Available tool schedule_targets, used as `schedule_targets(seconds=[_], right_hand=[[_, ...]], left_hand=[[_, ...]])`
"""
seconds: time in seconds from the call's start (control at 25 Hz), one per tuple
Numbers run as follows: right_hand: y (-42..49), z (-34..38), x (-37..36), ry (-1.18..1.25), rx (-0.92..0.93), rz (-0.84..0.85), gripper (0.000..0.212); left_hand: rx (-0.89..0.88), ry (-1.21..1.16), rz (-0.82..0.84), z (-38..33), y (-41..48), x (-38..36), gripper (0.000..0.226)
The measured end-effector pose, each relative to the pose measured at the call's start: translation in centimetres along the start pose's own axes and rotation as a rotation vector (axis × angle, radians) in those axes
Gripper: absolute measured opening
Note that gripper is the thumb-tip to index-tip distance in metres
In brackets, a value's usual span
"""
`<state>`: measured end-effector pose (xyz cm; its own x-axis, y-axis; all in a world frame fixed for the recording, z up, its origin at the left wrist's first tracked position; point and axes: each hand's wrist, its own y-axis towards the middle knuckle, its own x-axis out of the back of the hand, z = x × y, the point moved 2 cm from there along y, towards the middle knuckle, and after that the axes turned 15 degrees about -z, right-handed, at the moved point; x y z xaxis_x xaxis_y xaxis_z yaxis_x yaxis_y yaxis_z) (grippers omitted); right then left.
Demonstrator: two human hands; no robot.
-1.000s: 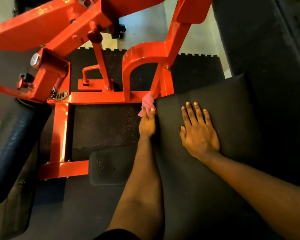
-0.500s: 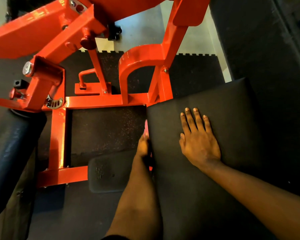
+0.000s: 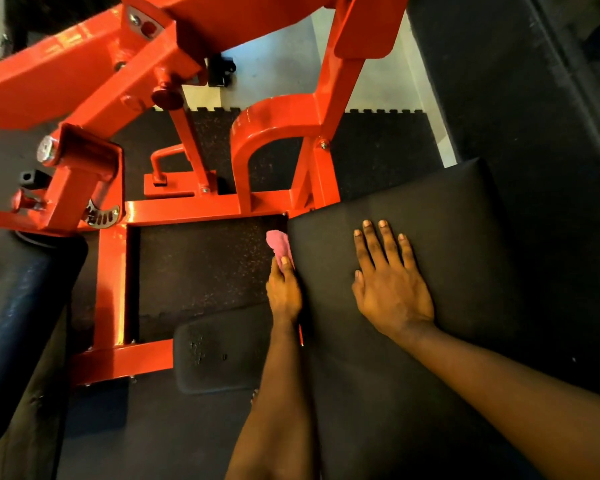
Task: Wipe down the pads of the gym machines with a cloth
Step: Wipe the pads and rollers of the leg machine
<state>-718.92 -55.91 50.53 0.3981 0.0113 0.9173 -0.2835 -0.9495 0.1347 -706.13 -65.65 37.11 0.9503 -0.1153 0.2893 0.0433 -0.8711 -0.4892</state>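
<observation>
A large black seat pad (image 3: 440,216) fills the right half of the head view. My left hand (image 3: 284,292) holds a pink cloth (image 3: 280,242) against the pad's left side edge, fingers wrapped around the cloth. My right hand (image 3: 388,282) lies flat on top of the pad, fingers straight and spread, holding nothing. Most of the cloth is hidden under my left hand.
The orange steel frame (image 3: 201,206) of the machine stands to the left and behind the pad. A small black footplate (image 3: 219,351) sits low beside my left forearm. A black roller pad (image 3: 18,306) is at far left. Dark rubber floor mats lie beneath.
My left hand slid back along the pad's side edge with the cloth, then moved forward again, so the cloth shows once more. My right hand stayed flat on the pad.
</observation>
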Motion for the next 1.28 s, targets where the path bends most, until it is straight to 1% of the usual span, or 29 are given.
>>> schedule_targets(seconds=[0.04, 0.08, 0.16, 0.2, 0.28, 0.32, 0.36, 0.44, 0.48, 0.52, 0.56, 0.6, 0.64, 0.72, 0.76, 0.84, 0.88, 1.0, 1.08, 1.2, 1.28], right_hand=[[0.0, 0.1, -0.1, 0.009, -0.003, -0.006, 0.073], [-0.1, 0.1, -0.1, 0.016, -0.007, -0.017, 0.075], [-0.2, 0.0, 0.0, 0.031, -0.033, -0.042, 0.08], [-0.1, 0.0, 0.1, 0.046, -0.056, -0.047, 0.082], [-0.1, -0.2, 0.1, 0.071, -0.097, -0.054, 0.086], [-0.1, -0.2, 0.1, 0.099, -0.112, -0.068, 0.086], [-0.1, -0.2, 0.2, 0.156, -0.136, -0.091, 0.084], [-0.2, -0.9, 1.0, 0.364, -0.25, -0.175, 0.074], [-0.1, -1.8, 1.5, 0.462, -0.333, -0.238, 0.069], [0.0, -3.1, 2.2, 0.503, -0.413, -0.299, 0.066], [0.0, -5.0, 2.9, 0.476, -0.484, -0.338, 0.065], [-0.2, -7.1, 3.4, 0.406, -0.547, -0.342, 0.066], [-0.5, -9.1, 3.8, 0.333, -0.594, -0.307, 0.068], [-1.8, -12.5, 4.0, 0.282, -0.623, -0.218, 0.069], [-2.6, -13.7, 3.9, 0.315, -0.604, -0.17, 0.069], [-4.3, -15.0, 3.5, 0.431, -0.55, -0.078, 0.069], [-5.1, -15.0, 3.1, 0.473, -0.529, -0.07, 0.069], [-7.0, -14.5, 2.8, 0.552, -0.48, -0.119, 0.069], [-8.0, -13.7, 3.2, 0.566, -0.432, -0.116, 0.071], [-9.8, -13.2, 4.6, 0.562, -0.354, -0.049, 0.071], [-11.1, -12.9, 5.6, 0.606, -0.266, -0.005, 0.078]], left_hand=[[-0.087, 0.056, -0.092, -0.8, -0.5, 0.2, 0.047], [-0.214, 0.076, -0.156, -2.2, -1.1, 0.4, 0.047], [-0.432, 0.117, -0.123, -5.2, -1.3, -0.3, 0.051], [-0.493, 0.216, -0.074, -6.3, -0.5, -1.2, 0.051], [-0.479, 0.408, 0.022, -7.2, 0.7, -2.9, 0.049], [-0.491, 0.434, 0.034, -7.4, 0.9, -3.2, 0.051], [-0.558, 0.412, 0.039, -7.3, 0.7, -3.2, 0.054], [-0.701, 0.396, 0.003, -6.3, -0.1, -2.9, 0.058], [-0.666, 0.389, -0.007, -6.1, -1.0, -2.7, 0.058], [-0.598, 0.405, 0.01, -6.6, -2.5, -2.5, 0.056], [-0.525, 0.423, 0.018, -7.0, -4.2, -2.4, 0.055], [-0.507, 0.444, 0.015, -7.8, -6.2, -2.2, 0.058], [-0.518, 0.45, 0.023, -8.5, -8.1, -2.0, 0.06], [-0.595, 0.456, 0.079, -9.6, -11.4, -2.0, 0.052], [-0.627, 0.445, 0.111, -10.4, -12.9, -2.2, 0.047], [-0.659, 0.441, 0.149, -11.5, -14.8, -2.8, 0.045], [-0.681, 0.449, 0.169, -11.7, -15.3, -3.3, 0.045], [-0.732, 0.499, 0.267, -11.1, -16.8, -4.0, 0.046], [-0.762, 0.526, 0.276, -9.2, -18.6, -3.0, 0.045], [-0.736, 0.473, 0.279, -6.8, -22.0, -0.2, 0.046], [-0.681, 0.471, 0.301, -6.9, -23.4, 1.9, 0.049]])
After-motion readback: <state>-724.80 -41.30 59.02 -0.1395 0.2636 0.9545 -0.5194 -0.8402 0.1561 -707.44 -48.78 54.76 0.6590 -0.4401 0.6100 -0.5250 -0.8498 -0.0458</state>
